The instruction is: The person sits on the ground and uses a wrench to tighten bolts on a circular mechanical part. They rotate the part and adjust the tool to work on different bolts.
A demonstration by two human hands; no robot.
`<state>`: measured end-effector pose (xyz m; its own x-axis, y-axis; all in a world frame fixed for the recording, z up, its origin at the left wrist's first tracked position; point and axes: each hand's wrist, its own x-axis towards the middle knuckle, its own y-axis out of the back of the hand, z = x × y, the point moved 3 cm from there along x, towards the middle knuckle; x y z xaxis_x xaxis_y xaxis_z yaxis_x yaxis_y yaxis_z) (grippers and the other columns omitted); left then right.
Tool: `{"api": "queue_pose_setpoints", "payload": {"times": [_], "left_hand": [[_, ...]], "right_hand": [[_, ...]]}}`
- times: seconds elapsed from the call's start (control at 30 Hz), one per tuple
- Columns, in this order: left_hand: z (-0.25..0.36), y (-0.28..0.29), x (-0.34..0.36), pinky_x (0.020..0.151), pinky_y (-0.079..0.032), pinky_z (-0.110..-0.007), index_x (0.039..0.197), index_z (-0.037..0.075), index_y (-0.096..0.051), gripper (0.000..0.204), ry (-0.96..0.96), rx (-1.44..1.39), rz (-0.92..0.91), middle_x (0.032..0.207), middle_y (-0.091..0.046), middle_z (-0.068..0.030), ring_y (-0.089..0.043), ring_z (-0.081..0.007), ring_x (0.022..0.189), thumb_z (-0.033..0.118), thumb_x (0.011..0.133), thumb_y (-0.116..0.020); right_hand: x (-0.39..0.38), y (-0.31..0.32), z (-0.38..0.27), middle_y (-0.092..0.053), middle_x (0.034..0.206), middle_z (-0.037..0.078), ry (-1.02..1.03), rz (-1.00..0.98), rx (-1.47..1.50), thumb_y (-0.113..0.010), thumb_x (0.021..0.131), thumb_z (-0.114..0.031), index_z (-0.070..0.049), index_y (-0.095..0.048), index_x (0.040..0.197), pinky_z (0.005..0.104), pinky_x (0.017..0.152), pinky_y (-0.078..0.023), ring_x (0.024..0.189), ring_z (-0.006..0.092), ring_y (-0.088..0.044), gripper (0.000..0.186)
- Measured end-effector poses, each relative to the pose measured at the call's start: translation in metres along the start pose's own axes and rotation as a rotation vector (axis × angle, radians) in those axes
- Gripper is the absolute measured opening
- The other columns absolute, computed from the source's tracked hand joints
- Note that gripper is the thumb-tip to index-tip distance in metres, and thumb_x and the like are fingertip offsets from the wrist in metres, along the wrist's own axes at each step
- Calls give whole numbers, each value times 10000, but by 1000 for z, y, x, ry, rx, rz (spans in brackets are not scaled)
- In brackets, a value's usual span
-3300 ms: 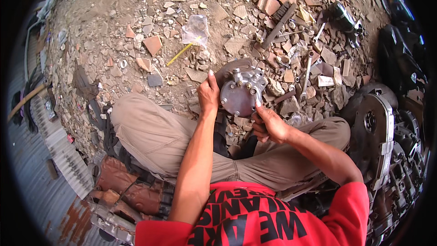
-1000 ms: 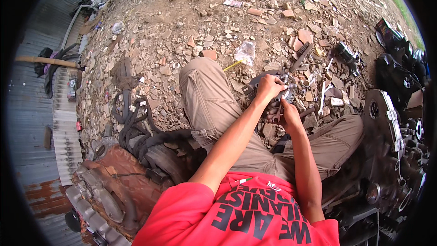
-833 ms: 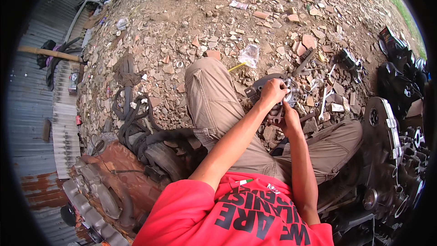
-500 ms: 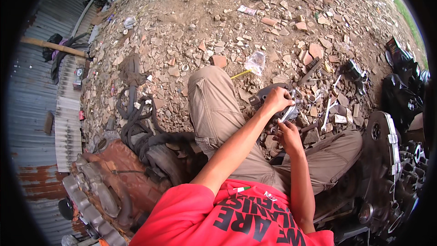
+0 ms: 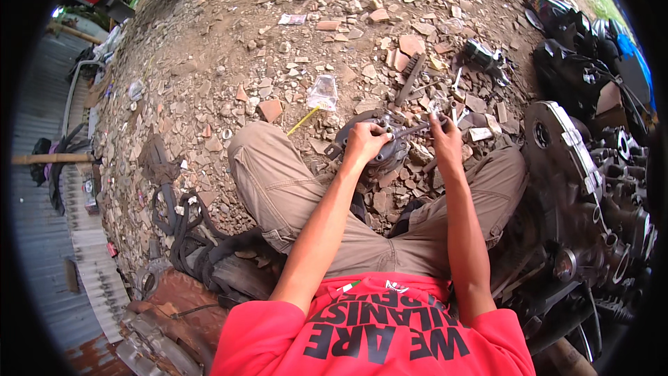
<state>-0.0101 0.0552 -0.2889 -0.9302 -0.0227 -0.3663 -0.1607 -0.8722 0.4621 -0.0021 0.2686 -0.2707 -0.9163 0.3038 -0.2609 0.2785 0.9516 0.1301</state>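
A dark, round metal machine part (image 5: 391, 155) rests on the rubble between my knees. My left hand (image 5: 367, 145) lies over its upper left side, fingers closed around the left end of a slim metal bar (image 5: 415, 129). To the right, my right hand (image 5: 447, 145) pinches the bar's other end between thumb and fingers. The bar spans both hands above the part; its exact kind is too small to tell, and its left end is hidden under my fingers. Beyond my hands lie a dark brush-like tool (image 5: 410, 79) and a spanner (image 5: 457, 79).
Engine parts (image 5: 560, 143) stand close on my right, beside black bags (image 5: 570, 73). A rusty engine block (image 5: 177, 310) and black hoses (image 5: 188, 237) lie on my left. Ahead are a clear plastic cup (image 5: 323, 92) and a small engine part (image 5: 485, 59) on broken tiles.
The view has swung right, so the scene sits farther left. My hands have moved apart; the bright spanner earlier between them no longer shows there, and a darker bar spans them now.
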Motion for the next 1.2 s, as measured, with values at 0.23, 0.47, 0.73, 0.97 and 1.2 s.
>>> {"api": "queue_pose_setpoints", "payload": {"times": [0.23, 0.47, 0.73, 0.97, 1.2], "left_hand": [[3, 8, -9, 676, -528, -331, 962, 62, -735, 294, -114, 113, -143, 787, -718, -109, -689, -196, 702, 236, 736, -806], [1, 7, -13, 659, -520, -295, 981, 45, -729, 308, -150, -46, -109, 808, -722, -109, -676, -160, 705, 199, 729, -819], [-7, 7, -4, 652, -514, -249, 1029, 48, -740, 238, 18, -90, -109, 830, -732, -77, -653, -90, 722, 89, 796, -771], [-5, 7, 4, 660, -522, -277, 962, 57, -760, 220, -52, -55, -78, 836, -739, -132, -683, -139, 703, 154, 766, -783], [-9, 1, 1, 547, -453, -262, 899, 69, -766, 206, -24, 38, -15, 680, -684, -26, -588, -93, 580, 231, 778, -803]], "right_hand": [[5, -7, 20, -581, 685, 54, 162, 43, -198, -585, 974, -349, 1, -600, 891, 338, 572, -414, 623, 139, -507, 360], [-9, -7, 25, -627, 708, 49, 27, 33, 217, -600, 974, -242, -31, -565, 930, 220, 460, -404, 541, 97, -568, 219], [-78, -7, 22, -681, 777, 96, -243, -30, 260, -638, 947, -203, -10, -551, 934, 236, 508, -465, 627, 143, -663, 212], [-121, -39, 35, -687, 815, 105, -454, -312, 236, -640, 944, -170, -2, -523, 964, 257, 583, -535, 742, 152, -688, 206], [-121, -56, 29, -656, 912, 179, -535, -412, 362, -613, 947, -109, 39, -469, 990, 407, 700, -631, 828, 238, -696, 212]]}}
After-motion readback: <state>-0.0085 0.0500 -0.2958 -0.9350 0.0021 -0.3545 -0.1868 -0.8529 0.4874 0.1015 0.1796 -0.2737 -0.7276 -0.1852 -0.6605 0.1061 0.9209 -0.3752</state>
